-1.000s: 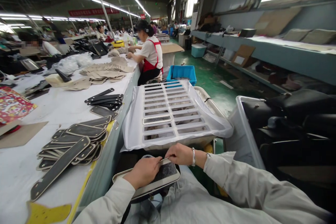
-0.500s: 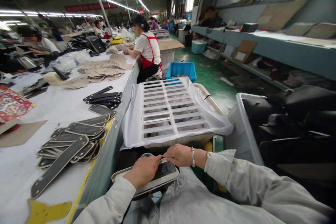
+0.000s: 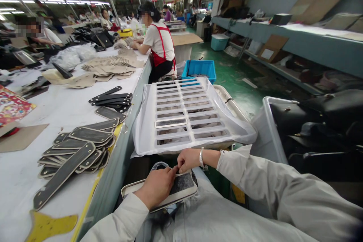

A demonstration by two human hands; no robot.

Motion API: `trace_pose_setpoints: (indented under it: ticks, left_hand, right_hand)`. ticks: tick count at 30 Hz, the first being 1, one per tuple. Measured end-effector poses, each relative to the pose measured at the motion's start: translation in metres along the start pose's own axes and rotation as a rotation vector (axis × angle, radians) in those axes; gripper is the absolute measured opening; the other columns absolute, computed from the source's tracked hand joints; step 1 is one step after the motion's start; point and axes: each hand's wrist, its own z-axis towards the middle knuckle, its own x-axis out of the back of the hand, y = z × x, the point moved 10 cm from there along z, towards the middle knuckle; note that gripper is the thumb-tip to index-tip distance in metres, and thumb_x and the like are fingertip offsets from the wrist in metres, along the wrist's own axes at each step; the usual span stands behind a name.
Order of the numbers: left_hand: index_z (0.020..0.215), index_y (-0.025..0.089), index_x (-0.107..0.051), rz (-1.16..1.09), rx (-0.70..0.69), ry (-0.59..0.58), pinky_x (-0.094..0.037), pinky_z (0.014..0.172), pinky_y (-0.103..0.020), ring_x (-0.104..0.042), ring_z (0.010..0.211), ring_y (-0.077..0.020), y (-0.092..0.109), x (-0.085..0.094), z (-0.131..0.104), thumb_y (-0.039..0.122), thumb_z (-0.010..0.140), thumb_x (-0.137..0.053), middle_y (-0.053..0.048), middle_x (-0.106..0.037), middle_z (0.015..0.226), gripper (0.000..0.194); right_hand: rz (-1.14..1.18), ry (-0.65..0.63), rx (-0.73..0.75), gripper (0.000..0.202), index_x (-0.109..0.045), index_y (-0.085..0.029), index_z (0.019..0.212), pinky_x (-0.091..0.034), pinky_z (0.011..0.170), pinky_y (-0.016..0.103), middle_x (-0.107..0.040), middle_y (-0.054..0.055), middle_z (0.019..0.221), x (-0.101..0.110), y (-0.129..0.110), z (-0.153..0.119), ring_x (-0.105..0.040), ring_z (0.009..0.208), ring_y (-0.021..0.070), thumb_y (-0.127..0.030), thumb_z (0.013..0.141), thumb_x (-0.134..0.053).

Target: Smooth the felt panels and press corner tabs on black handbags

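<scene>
Worktable (image 3: 61, 114): white-topped, running away along the person's left, with a yellow strip at its near edge.
Slatted rack (image 3: 148, 132): white, lying straight ahead, just beyond the hands.
Grey bin (image 3: 269, 132): to the right, filled with black items.
Co-worker (image 3: 159, 41): seated at the table beyond the rack, in a red apron.
Blue crate (image 3: 209, 72): on the floor behind the rack.
Strap pile (image 3: 90, 136): dark pieces with pale edges, overlapping on the table.
Pale-rimmed panel (image 3: 183, 183): dark-faced, above the person's lap, between the rack and the body, under the hands.
Left hand (image 3: 159, 183): lies across the panel, fingers close together, tips at its far edge; the thumb's grip cannot be told.
Right hand (image 3: 190, 159): fingers curled and pressed together, meeting the left fingertips; what they pinch, if anything, cannot be told.
Framed strip (image 3: 171, 122): resting on the rack.
Bracelet (image 3: 201, 157): silvery, around the right wrist.
</scene>
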Motion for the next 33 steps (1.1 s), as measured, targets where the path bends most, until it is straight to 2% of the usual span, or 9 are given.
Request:
trace_pose_setpoints:
  ticks: [3, 6, 10, 14, 20, 25, 29, 33]
  left_hand:
    - [0.139, 0.016, -0.035, 0.035, -0.010, -0.006, -0.051, 0.070, -0.038, -0.064, 0.083, -0.0264, -0.004, -0.002, -0.001, 0.020, 0.091, -0.030, -0.015, -0.064, 0.101, 0.048]
    - [0.138, 0.014, -0.036, -0.044, -0.071, -0.038, -0.051, 0.082, -0.039, -0.063, 0.095, -0.0267, -0.018, -0.002, -0.009, 0.016, 0.087, -0.034, -0.017, -0.061, 0.117, 0.051]
    - [0.134, 0.018, -0.043, -0.187, -0.138, -0.067, -0.046, 0.096, -0.035, -0.058, 0.111, -0.0230, -0.043, -0.002, -0.024, 0.012, 0.086, -0.035, -0.010, -0.058, 0.127, 0.050]
    - [0.135, 0.017, -0.041, -0.192, -0.172, -0.039, -0.046, 0.096, -0.036, -0.058, 0.112, -0.0233, -0.048, -0.002, -0.029, 0.010, 0.086, -0.035, -0.011, -0.057, 0.129, 0.051]
    - [0.140, 0.019, -0.033, -0.198, -0.208, -0.019, -0.048, 0.093, -0.039, -0.059, 0.110, -0.0250, -0.044, -0.001, -0.029, 0.010, 0.086, -0.038, -0.012, -0.056, 0.128, 0.055]
    - [0.138, 0.021, -0.035, -0.206, -0.183, -0.014, -0.045, 0.097, -0.036, -0.056, 0.114, -0.0230, -0.068, -0.005, -0.050, 0.010, 0.085, -0.038, -0.010, -0.054, 0.132, 0.054]
    - [0.137, 0.018, -0.036, -0.126, -0.158, -0.024, -0.046, 0.096, -0.037, -0.056, 0.113, -0.0229, -0.086, -0.014, -0.067, 0.006, 0.083, -0.038, -0.010, -0.050, 0.136, 0.056]
    - [0.139, 0.019, -0.033, -0.083, -0.165, 0.013, -0.051, 0.090, -0.039, -0.060, 0.106, -0.0236, -0.087, -0.011, -0.071, 0.005, 0.081, -0.039, -0.010, -0.053, 0.133, 0.060]
  right_hand:
    - [0.011, -0.050, -0.035, 0.022, -0.074, -0.015, 0.077, -0.042, 0.055, 0.022, -0.063, -0.001, 0.060, -0.001, 0.001, 0.008, -0.055, 0.057, 0.0124, -0.031, 0.062, -0.075]
    - [0.043, -0.090, -0.049, 0.023, -0.074, -0.017, 0.079, -0.044, 0.057, 0.021, -0.065, -0.002, 0.063, 0.001, 0.001, 0.011, -0.058, 0.061, 0.0127, -0.033, 0.063, -0.075]
    - [0.097, -0.142, -0.035, 0.033, -0.075, -0.019, 0.090, -0.047, 0.066, 0.021, -0.071, 0.000, 0.077, -0.001, 0.000, 0.012, -0.062, 0.074, 0.0149, -0.040, 0.064, -0.074]
    - [0.148, -0.139, 0.006, 0.038, -0.073, -0.021, 0.099, -0.047, 0.078, 0.023, -0.072, 0.001, 0.089, -0.006, -0.010, 0.016, -0.064, 0.086, 0.0175, -0.041, 0.067, -0.073]
    - [0.124, -0.227, 0.069, 0.043, -0.070, -0.022, 0.109, -0.045, 0.084, 0.025, -0.071, 0.001, 0.102, -0.021, -0.032, 0.027, -0.062, 0.096, 0.0212, -0.044, 0.072, -0.070]
    - [0.148, -0.271, 0.119, 0.046, -0.067, -0.022, 0.114, -0.042, 0.090, 0.024, -0.068, 0.001, 0.109, -0.031, -0.042, 0.040, -0.060, 0.102, 0.0206, -0.049, 0.077, -0.064]
    - [0.141, -0.298, 0.157, 0.046, -0.066, -0.019, 0.116, -0.042, 0.088, 0.025, -0.068, 0.003, 0.108, -0.041, -0.055, 0.051, -0.059, 0.102, 0.0205, -0.049, 0.081, -0.058]
    - [0.081, -0.325, 0.201, 0.042, -0.067, -0.018, 0.113, -0.044, 0.082, 0.025, -0.069, 0.001, 0.094, -0.049, -0.076, 0.059, -0.059, 0.092, 0.0195, -0.045, 0.084, -0.054]
